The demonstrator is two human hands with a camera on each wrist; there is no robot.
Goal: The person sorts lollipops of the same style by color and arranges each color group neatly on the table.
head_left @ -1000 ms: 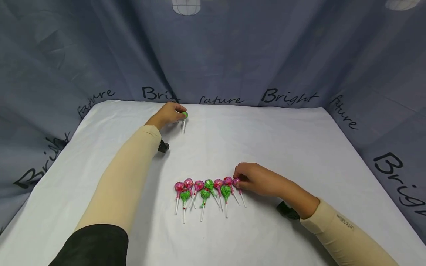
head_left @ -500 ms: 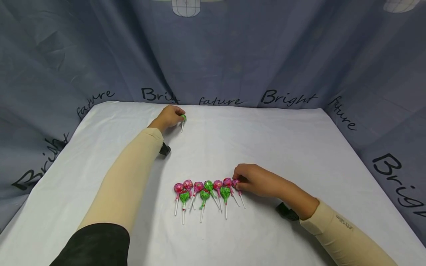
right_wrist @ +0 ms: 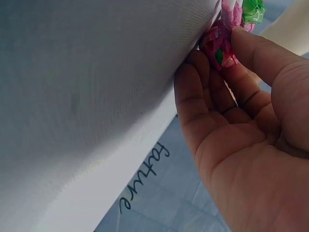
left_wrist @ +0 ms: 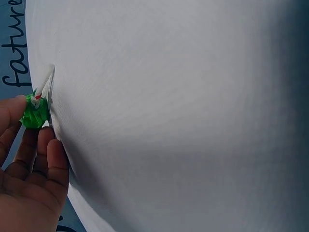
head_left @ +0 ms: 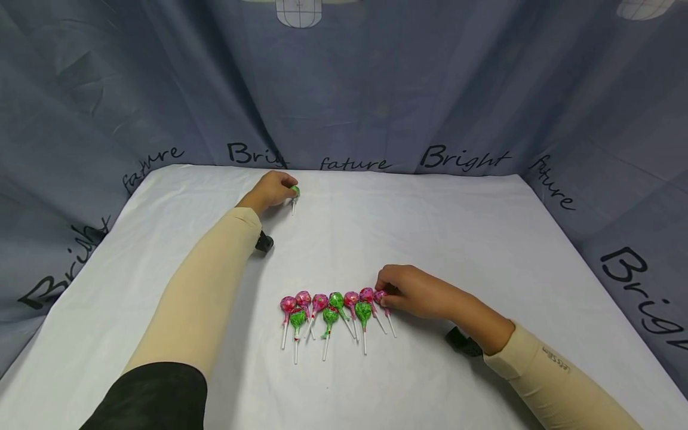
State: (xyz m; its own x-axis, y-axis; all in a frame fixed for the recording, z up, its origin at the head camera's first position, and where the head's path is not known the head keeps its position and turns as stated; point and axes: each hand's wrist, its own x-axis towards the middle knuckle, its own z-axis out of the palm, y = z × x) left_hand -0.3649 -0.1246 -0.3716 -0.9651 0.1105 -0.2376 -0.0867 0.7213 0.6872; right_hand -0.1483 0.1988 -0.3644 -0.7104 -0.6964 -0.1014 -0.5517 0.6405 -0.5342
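Note:
At the back left of the white table, my left hand (head_left: 271, 190) pinches a green-wrapped lollipop (left_wrist: 35, 115) by its head between thumb and fingers. Its white stick points toward me in the head view. Nearer to me, my right hand (head_left: 419, 292) has thumb and fingertips on the head of a pink lollipop (right_wrist: 218, 47), the rightmost of a cluster. Several more pink lollipops (head_left: 319, 301) and green lollipops (head_left: 330, 316) lie beside it in an uneven row, sticks pointing toward me. The right fingers partly cover the pink head in the head view.
A white cloth (head_left: 457, 227) covers the table. Behind it and at both sides hangs a grey-blue curtain (head_left: 349, 89) with black lettering. A black wrist device (head_left: 264, 242) shows below the left wrist, another black device (head_left: 463, 342) below the right.
My left hand has come down and slightly toward me with the green lollipop, then stays nearly still. The right hand and the row of lollipops keep their places.

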